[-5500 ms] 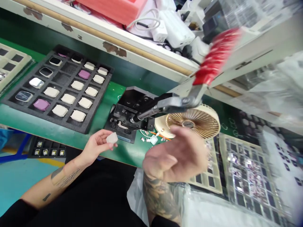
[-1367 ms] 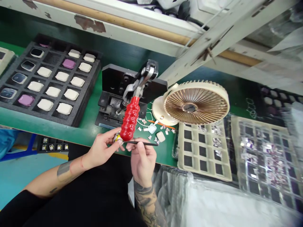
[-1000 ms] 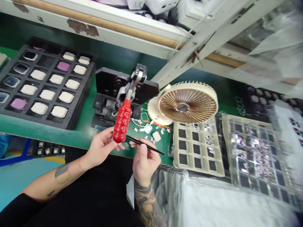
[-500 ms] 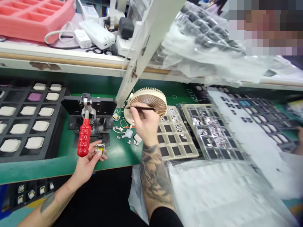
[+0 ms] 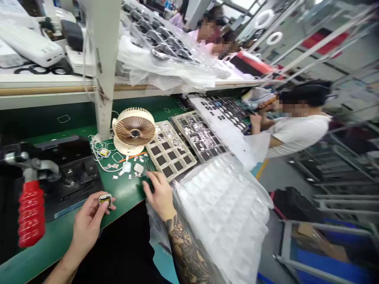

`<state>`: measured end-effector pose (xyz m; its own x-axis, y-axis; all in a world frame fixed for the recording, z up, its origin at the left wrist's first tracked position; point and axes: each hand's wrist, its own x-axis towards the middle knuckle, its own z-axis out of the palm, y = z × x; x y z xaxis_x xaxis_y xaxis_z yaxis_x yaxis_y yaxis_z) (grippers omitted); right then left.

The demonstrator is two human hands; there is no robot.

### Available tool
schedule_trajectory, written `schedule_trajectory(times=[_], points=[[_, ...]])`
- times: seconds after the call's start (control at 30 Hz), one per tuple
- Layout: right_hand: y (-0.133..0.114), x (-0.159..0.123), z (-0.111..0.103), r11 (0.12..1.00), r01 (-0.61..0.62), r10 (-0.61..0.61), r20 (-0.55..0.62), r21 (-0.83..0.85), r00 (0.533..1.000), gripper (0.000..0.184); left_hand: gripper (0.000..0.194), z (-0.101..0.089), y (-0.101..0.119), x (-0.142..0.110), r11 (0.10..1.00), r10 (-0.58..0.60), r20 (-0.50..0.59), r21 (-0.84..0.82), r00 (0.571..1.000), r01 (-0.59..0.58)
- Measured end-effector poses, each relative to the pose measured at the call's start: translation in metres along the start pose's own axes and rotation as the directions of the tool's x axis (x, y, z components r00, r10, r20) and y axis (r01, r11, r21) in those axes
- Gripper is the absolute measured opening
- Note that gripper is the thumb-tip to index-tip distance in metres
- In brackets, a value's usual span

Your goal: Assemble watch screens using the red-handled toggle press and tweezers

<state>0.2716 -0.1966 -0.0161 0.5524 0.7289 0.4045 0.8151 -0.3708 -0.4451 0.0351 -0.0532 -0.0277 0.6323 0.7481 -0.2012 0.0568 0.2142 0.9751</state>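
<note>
In my left hand is a small rounded-square watch-like case with a yellow part inside, pinched between thumb and fingers above the table's front edge. My right hand is over the green table with thumb and index finger apart. Just past its fingertips, thin dark tweezers lie beside a compartment tray; contact with the fingers is hard to make out. Close by are a white rounded-square piece, a pale blue square piece, several tiny metal parts and an orange stick.
A cream fan stands behind the small parts. At left is a black clamp fixture with a red handle. A clear tray of small parts and white plastic sheeting lie at right. A co-worker sits farther along the bench.
The view has swung right. My right hand has come down from in front of the fan to the table, and its fingers have parted from the tweezers. My left hand still holds the case.
</note>
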Motion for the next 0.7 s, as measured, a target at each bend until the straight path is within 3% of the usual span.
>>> schedule_trajectory(times=[0.07, 0.13, 0.27, 0.37, 0.43, 0.57, 0.7], points=[[-0.002, -0.008, -0.001, 0.99, -0.017, 0.033, 0.113, -0.14, 0.993, 0.043, 0.035, -0.001, -0.008, 0.0, 0.999, 0.014, -0.01, 0.045, 1.0, -0.014], [-0.008, -0.008, -0.011, 0.987, -0.029, 0.051, 0.138, -0.156, 0.989, 0.047, 0.035, -0.003, -0.016, -0.001, 0.996, 0.033, -0.015, 0.077, 0.999, -0.032], [-0.007, 0.019, -0.066, 0.997, -0.056, 0.059, 0.089, -0.044, 0.994, 0.032, 0.032, -0.008, -0.021, -0.003, 0.991, 0.078, 0.008, 0.111, 0.997, -0.078], [0.03, 0.071, -0.108, 0.984, -0.031, 0.059, 0.158, -0.174, 0.986, 0.024, 0.029, -0.006, -0.022, -0.004, 0.986, 0.108, 0.013, 0.129, 0.994, -0.109], [0.068, 0.117, -0.12, 0.959, -0.074, 0.134, 0.206, -0.273, 0.969, 0.024, 0.028, -0.005, -0.023, -0.004, 0.982, 0.121, 0.018, 0.146, 0.993, -0.122], [0.142, 0.195, -0.097, 0.929, -0.21, 0.282, 0.214, -0.305, 0.935, 0.025, 0.028, -0.005, -0.026, -0.004, 0.976, 0.134, 0.042, 0.164, 0.99, -0.14], [0.186, 0.23, -0.052, 0.923, -0.275, 0.349, 0.28, -0.27, 0.894, 0.014, 0.029, -0.006, -0.029, -0.004, 0.982, 0.127, 0.032, 0.136, 0.991, -0.13]])
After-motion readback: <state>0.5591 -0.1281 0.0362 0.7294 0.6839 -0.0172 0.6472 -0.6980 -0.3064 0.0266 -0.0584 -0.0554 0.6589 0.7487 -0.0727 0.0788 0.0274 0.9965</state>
